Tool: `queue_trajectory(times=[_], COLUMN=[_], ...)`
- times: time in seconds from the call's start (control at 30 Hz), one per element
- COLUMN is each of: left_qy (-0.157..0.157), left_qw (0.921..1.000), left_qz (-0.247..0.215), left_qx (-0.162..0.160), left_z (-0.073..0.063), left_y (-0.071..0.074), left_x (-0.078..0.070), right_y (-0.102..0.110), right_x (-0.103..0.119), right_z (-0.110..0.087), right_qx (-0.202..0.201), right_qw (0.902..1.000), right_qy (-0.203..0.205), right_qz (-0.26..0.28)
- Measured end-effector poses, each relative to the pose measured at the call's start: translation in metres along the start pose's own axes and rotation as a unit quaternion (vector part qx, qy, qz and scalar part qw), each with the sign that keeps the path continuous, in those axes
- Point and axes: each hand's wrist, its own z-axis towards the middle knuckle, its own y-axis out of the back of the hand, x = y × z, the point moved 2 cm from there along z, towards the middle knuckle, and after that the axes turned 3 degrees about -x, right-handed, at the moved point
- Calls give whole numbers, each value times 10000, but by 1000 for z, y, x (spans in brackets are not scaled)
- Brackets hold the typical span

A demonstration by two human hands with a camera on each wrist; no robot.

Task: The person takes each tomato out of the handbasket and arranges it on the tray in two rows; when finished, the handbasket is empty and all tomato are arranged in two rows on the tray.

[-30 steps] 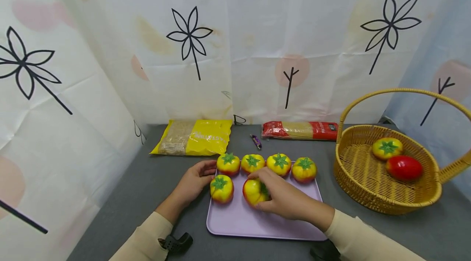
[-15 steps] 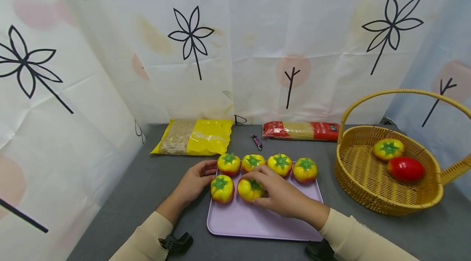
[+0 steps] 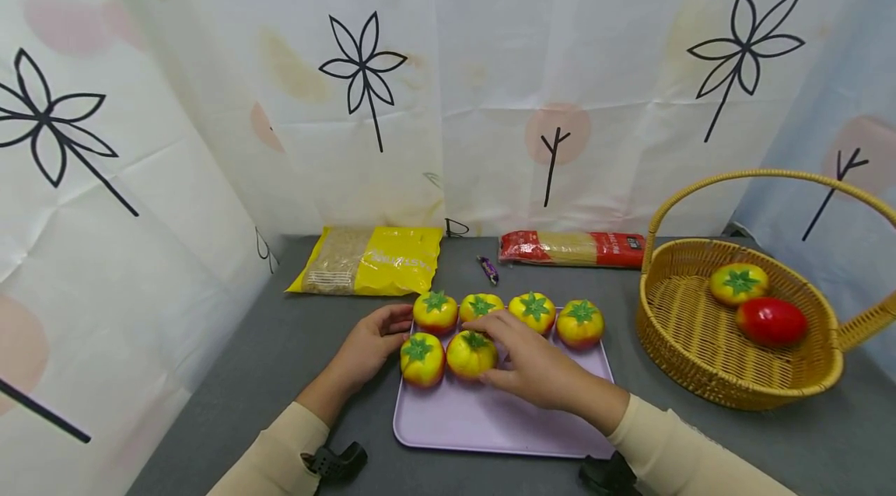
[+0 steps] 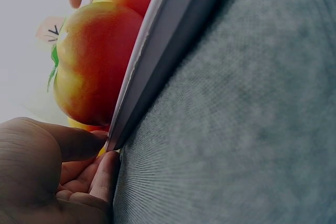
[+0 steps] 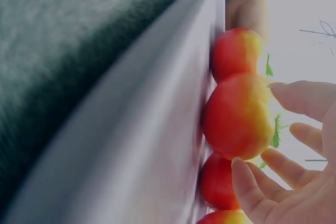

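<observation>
Yellow-and-red tomatoes with green star-shaped tops stand on a lilac tray [image 3: 490,422]. A back row of several ends at the right with one tomato [image 3: 579,323]; in front at the left sits another tomato [image 3: 422,360]. Beside that one stands a further tomato [image 3: 470,356], upright on the tray. My right hand [image 3: 535,364] is around it with fingers spread and loosened; in the right wrist view the thumb and fingertips [image 5: 242,169] lie right at its sides. My left hand [image 3: 371,344] pinches the tray's left edge [image 4: 128,85] between thumb and fingers.
To the right stands a wicker basket [image 3: 689,360] with a tall handle, holding a tomato [image 3: 739,283] and a red oval fruit [image 3: 772,322]. Along the back lie a yellow bag [image 3: 399,259], a small purple wrapped candy [image 3: 488,270] and a red noodle packet [image 3: 570,247].
The tomato at my right hand has moved left beside its neighbour and turned from tilted to upright. My right fingers have loosened around it. The left hand stays at the tray's edge.
</observation>
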Motion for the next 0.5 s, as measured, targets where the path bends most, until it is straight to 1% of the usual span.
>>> queue_trajectory(times=[0.27, 0.4, 0.5], left_qy=[-29, -10, 26], left_qw=[10000, 10000, 10000], left_qz=[11, 12, -7], left_qx=[47, 9, 3], left_z=[-2, -2, -1], left_y=[0, 0, 0], left_x=[-1, -1, -1], right_y=[13, 21, 27], right_x=[-1, -1, -1], right_z=[-3, -5, -6], right_qx=[-105, -230, -344], right_qw=[9979, 9957, 9933], right_qy=[-244, -277, -225], right_qz=[599, 852, 1084])
